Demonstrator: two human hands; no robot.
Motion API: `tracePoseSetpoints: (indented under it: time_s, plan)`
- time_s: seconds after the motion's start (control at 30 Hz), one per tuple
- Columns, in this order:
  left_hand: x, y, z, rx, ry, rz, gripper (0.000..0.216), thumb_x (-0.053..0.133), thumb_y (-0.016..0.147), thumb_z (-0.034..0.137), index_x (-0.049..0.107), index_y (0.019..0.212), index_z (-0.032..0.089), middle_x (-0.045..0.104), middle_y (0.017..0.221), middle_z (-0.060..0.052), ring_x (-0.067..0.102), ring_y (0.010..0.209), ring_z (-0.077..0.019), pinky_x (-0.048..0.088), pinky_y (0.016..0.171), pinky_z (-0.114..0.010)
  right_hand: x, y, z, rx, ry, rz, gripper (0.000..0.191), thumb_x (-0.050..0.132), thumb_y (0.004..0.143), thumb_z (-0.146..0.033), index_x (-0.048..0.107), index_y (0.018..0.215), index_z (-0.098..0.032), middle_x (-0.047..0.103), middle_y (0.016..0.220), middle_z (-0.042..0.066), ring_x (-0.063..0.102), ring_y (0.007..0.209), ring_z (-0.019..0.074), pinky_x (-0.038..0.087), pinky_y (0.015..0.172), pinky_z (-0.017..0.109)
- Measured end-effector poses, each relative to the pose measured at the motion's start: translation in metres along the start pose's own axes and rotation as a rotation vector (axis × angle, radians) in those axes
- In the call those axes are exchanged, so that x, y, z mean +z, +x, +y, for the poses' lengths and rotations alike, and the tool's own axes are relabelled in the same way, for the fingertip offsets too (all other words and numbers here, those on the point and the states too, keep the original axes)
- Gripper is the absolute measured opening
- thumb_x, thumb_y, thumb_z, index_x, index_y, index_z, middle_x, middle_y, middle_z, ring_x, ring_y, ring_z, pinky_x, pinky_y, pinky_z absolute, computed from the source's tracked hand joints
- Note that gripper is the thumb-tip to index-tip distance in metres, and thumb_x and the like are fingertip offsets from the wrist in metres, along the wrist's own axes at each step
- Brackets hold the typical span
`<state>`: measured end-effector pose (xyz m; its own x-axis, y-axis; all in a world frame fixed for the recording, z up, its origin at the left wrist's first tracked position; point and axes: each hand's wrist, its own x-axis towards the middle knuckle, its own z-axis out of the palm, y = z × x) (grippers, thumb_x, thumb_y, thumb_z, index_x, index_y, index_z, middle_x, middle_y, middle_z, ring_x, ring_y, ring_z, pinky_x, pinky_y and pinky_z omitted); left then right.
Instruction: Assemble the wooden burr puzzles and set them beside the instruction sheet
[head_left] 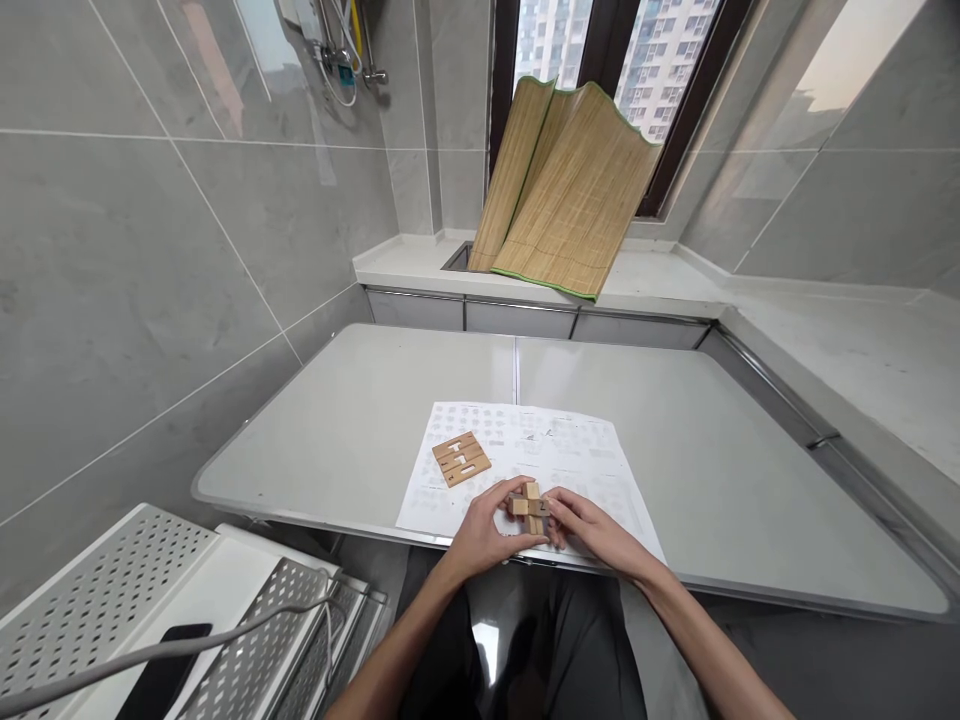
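Between my two hands, at the table's near edge, is a wooden burr puzzle of crossed blocks, with a dark letter on its right side. My left hand curls round it from the left, thumb below and fingers above. From the right, the fingers of my right hand close on the lettered block. Up and to the left of my left hand, a flat wooden board with several cut-out slots lies on a printed paper sheet. The far sides of the puzzle are hidden by my fingers.
The pale folding table spans the space before me, its near edge above my legs. A bamboo mat leans against the window on the white ledge. At lower left, a phone and a grey cable lie on white perforated shelving.
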<state>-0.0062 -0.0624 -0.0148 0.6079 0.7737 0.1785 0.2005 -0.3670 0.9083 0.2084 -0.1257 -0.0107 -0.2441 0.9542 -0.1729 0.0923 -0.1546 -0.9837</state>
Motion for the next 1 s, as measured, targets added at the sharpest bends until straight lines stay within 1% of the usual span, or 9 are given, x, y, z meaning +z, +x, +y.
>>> tracePoseSetpoints:
  time_s: [0.13,0.2,0.3,0.37,0.4,0.57,0.7,0.87,1.0]
  plan:
    - [0.003,0.0,-0.003,-0.044,0.002,0.027,0.075,0.091,0.072,0.039,0.062,0.138,0.023,0.073,0.11,-0.005,0.068,0.091,-0.021,0.055,0.088,-0.035,-0.004,0.002,0.0,0.007,0.054,0.019,0.054,0.054,0.097,-0.074,0.06,0.094,-0.021,0.064,0.075,0.0,0.061,0.069,0.0182,0.052,0.074,0.034]
    - [0.005,0.001,-0.006,-0.061,-0.032,0.051,0.078,0.088,0.076,0.038,0.055,0.145,0.023,0.072,0.114,-0.006,0.067,0.086,-0.0182,0.056,0.085,-0.034,-0.014,0.004,0.003,0.007,0.064,0.094,0.056,0.056,0.094,-0.076,0.061,0.095,-0.02,0.067,0.075,0.002,0.064,0.068,0.0192,0.053,0.07,0.035]
    - [0.006,0.002,-0.009,-0.044,-0.064,0.085,0.07,0.08,0.083,0.033,0.051,0.146,0.025,0.065,0.131,-0.01,0.066,0.085,-0.0156,0.056,0.084,-0.034,-0.043,0.007,0.016,0.007,-0.02,0.369,0.062,0.06,0.087,-0.08,0.065,0.096,-0.019,0.069,0.074,0.003,0.066,0.063,0.02,0.054,0.066,0.036]
    - [0.005,0.002,-0.009,-0.029,-0.043,0.088,0.055,0.074,0.086,0.03,0.056,0.138,0.024,0.065,0.127,-0.009,0.066,0.085,-0.0153,0.056,0.084,-0.034,-0.068,0.006,0.028,0.037,-0.147,0.68,0.065,0.062,0.081,-0.082,0.066,0.093,-0.019,0.071,0.073,0.004,0.066,0.06,0.0206,0.055,0.062,0.036]
    - [0.005,0.003,-0.008,-0.024,-0.03,0.086,0.049,0.073,0.088,0.03,0.059,0.134,0.023,0.066,0.123,-0.008,0.066,0.084,-0.0153,0.056,0.084,-0.034,-0.081,0.005,0.034,0.052,-0.175,0.786,0.064,0.062,0.081,-0.081,0.066,0.095,-0.019,0.072,0.074,0.005,0.067,0.06,0.0214,0.054,0.063,0.036]
    - [0.004,0.004,-0.007,0.005,0.007,0.085,0.029,0.068,0.09,0.029,0.066,0.119,0.022,0.066,0.114,-0.007,0.063,0.079,-0.0143,0.055,0.081,-0.032,-0.132,-0.004,0.052,0.133,-0.251,1.124,0.059,0.063,0.083,-0.073,0.064,0.098,-0.016,0.073,0.066,0.008,0.068,0.06,0.0256,0.053,0.069,0.04]
    - [0.003,0.006,-0.007,0.012,0.042,0.069,0.022,0.066,0.093,0.03,0.068,0.114,0.022,0.067,0.105,-0.006,0.063,0.079,-0.0152,0.053,0.081,-0.032,-0.139,-0.008,0.056,0.143,-0.243,1.191,0.059,0.065,0.081,-0.072,0.062,0.101,-0.016,0.076,0.07,0.01,0.07,0.063,0.0273,0.053,0.071,0.041]
    - [0.003,0.006,-0.005,0.014,0.058,0.055,0.018,0.064,0.095,0.03,0.07,0.109,0.021,0.071,0.1,-0.005,0.064,0.079,-0.0161,0.052,0.081,-0.031,-0.102,-0.022,0.069,0.059,-0.249,1.168,0.054,0.068,0.082,-0.061,0.059,0.111,-0.017,0.079,0.09,0.012,0.074,0.081,0.0268,0.055,0.082,0.039]
    - [0.0,0.006,-0.004,0.011,0.098,0.046,0.018,0.06,0.099,0.034,0.071,0.106,0.021,0.072,0.093,-0.004,0.065,0.08,-0.0176,0.053,0.08,-0.032,-0.076,-0.034,0.076,-0.033,-0.349,1.067,0.041,0.065,0.085,-0.054,0.063,0.106,-0.019,0.075,0.092,0.009,0.069,0.08,0.0241,0.054,0.082,0.038]
